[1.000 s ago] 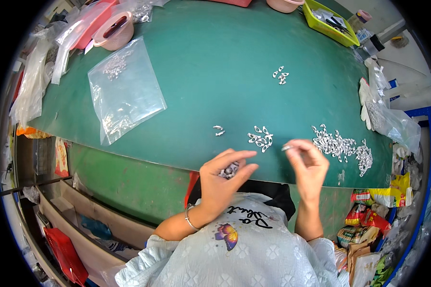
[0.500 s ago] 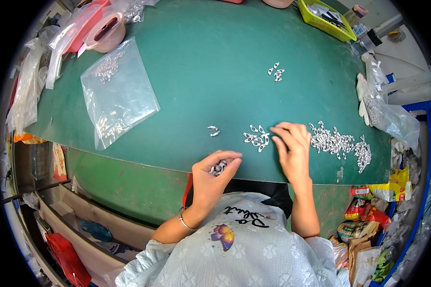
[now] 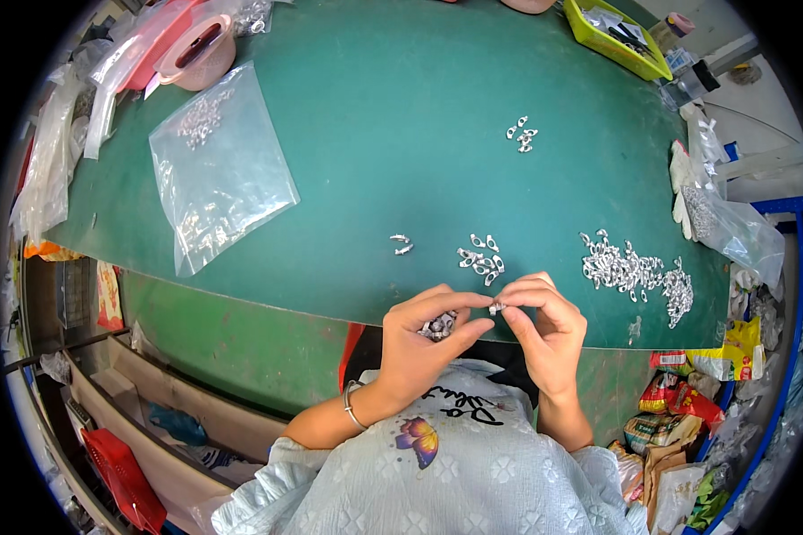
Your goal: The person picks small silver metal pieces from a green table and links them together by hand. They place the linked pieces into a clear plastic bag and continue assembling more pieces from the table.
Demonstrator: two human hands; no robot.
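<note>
My left hand (image 3: 424, 343) is curled at the near edge of the green table (image 3: 393, 134) and cups several small silver metal parts (image 3: 437, 326) in its palm. My right hand (image 3: 544, 325) meets it fingertip to fingertip and pinches one small silver part (image 3: 497, 308) between thumb and fingers. Just beyond the hands lies a small cluster of the same silver parts (image 3: 480, 260). A large heap of silver parts (image 3: 629, 272) sits to the right, and two loose parts (image 3: 401, 243) lie to the left of the cluster.
A clear plastic bag (image 3: 214, 169) with silver parts lies at the left. Another small group of parts (image 3: 521, 135) sits farther back. A yellow-green tray (image 3: 617, 40) stands at the far right, a pink bowl (image 3: 196, 49) at the far left, plastic bags (image 3: 727, 223) at the right edge.
My right hand reached out to the small cluster on the table, then drew back to meet my left hand with one part pinched in its fingers.
</note>
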